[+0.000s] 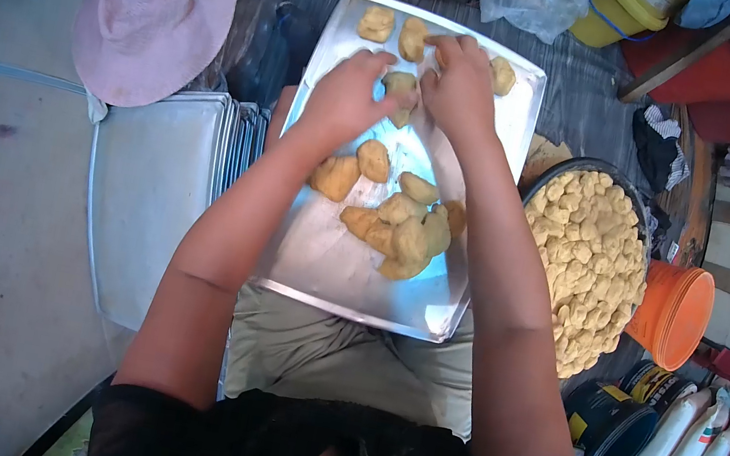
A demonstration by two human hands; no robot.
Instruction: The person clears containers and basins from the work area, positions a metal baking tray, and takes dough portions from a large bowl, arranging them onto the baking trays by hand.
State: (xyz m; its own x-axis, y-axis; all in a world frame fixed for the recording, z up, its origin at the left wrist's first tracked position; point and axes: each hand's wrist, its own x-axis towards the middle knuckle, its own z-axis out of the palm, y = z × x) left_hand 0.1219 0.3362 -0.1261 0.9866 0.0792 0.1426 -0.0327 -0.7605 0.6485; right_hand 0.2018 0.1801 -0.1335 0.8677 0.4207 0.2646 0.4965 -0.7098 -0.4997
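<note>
Spacing dough (376, 24) on the upper-centre tray (295, 265), apparently; left hand (350, 93) spread, right hand's (460, 88) grip unclear; next needs even gaps.

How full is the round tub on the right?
Full across its top: dough pieces spread up to the round tub's dark rim. Depth: cannot tell.

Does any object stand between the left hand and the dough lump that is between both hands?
Nothing visible stands in the way: the left hand is right by the dough lump, and no other object shows between them.
</note>
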